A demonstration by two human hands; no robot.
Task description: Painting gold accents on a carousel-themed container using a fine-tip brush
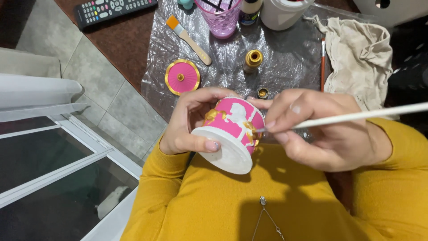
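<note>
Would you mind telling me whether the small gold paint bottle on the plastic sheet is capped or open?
Open. The gold paint bottle stands upright with its round mouth uncovered, and a small gold cap lies apart on the plastic sheet nearer the person.

The floor (111,107) has big grey tiles with thin lines between them. A dark brown table (120,40) stands over it, and a sheet of clear, crinkly plastic (285,58) covers part of the top. On the left is a low piece of furniture with white frames and dark glass panels (49,165). The light is soft and even.
</note>
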